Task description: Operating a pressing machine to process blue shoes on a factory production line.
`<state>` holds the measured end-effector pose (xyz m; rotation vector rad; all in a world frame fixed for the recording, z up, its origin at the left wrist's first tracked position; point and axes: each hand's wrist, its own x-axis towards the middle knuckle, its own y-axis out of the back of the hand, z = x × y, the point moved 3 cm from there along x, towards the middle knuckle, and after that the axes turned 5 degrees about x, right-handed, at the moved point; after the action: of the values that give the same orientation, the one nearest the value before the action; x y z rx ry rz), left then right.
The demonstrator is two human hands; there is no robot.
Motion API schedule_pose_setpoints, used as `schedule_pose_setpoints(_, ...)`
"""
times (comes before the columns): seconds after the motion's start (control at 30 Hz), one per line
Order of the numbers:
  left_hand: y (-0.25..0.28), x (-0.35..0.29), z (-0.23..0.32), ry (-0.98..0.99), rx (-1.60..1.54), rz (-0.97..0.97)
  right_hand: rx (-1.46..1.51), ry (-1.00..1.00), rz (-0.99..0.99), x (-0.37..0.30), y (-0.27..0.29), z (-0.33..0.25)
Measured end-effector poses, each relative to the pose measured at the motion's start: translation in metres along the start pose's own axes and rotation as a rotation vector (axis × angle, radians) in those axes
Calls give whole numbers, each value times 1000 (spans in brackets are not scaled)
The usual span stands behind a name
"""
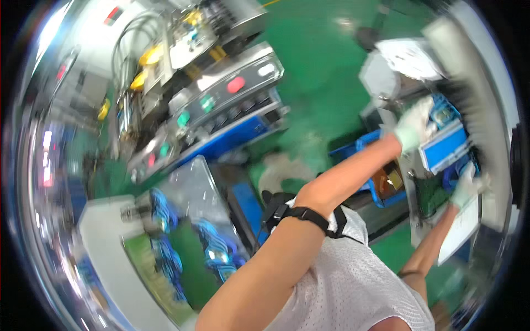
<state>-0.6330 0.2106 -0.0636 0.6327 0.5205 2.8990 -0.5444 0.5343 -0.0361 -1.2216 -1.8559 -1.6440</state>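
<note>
White gloves cover both hands, and motion blurs them. My left hand [415, 126] reaches to the right, its fingers curled at a bundle of blue coiled parts [443, 112]. Right below that bundle is a blue box-like piece with pale edges [445, 149]. Nearer to me, my right hand [466, 187] is at a second dark blue bundle [454, 172] by the box's near end. Its fingers are too smeared to show a grip. Under the right wrist lies a white sheet [459, 231].
Below my left forearm stands a blue bin [380, 202] with brown items. White papers [409, 58] lie at the far right. On the left is a machine with a button panel [234, 88]. More blue coiled bundles [216, 251] lie on a green-topped table [144, 254] at lower left.
</note>
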Motion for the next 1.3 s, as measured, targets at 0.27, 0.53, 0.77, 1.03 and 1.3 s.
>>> schedule_pose_setpoints(0.27, 301, -493, -78, 1073, 532, 470, 1130, -14, -1490, -229, -24, -315)
schedule_pose_setpoints(0.53, 419, -879, 97, 1444, 772, 1463, 991, 679, -1838, -380, 53, -495)
schedule_pose_setpoints(0.77, 358, -769, -18, 1548, 583, 1188, 842, 849, -1888, -464, 92, -572)
schedule_pose_setpoints(1.03, 506, -750, -71, 1092, 564, 1060, 621, 888, -1878, -497, 106, -585)
schedule_pose_setpoints(1.3, 647, -785, -152, 1191, 723, 959, 546, 799, -1812, -480, 121, -609)
